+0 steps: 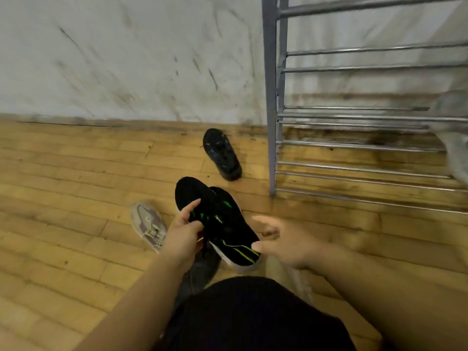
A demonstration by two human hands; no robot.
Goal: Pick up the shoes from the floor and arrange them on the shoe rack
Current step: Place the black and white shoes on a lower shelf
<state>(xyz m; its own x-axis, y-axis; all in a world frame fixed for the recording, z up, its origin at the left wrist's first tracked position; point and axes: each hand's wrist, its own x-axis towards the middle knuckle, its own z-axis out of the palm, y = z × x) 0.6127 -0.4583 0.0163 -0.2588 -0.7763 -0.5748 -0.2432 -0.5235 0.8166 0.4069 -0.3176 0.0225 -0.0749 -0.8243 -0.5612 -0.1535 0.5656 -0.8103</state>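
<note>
Scuffed wooden floor [76,173] runs up to a stained white wall [126,59], with wide bare boards on the left. At the right stands the metal shoe rack [354,145], its corner post planted on the boards. A lone black shoe [222,154] lies just beside that post, close to the wall edge. The left hand [183,231] grips a pair of black sneakers with green stripes [217,219], lifted above the floor. The right hand [286,241] is loosely spread at their heel, holding nothing. A pale shoe [148,224] lies on the floor left of the hands.
</note>
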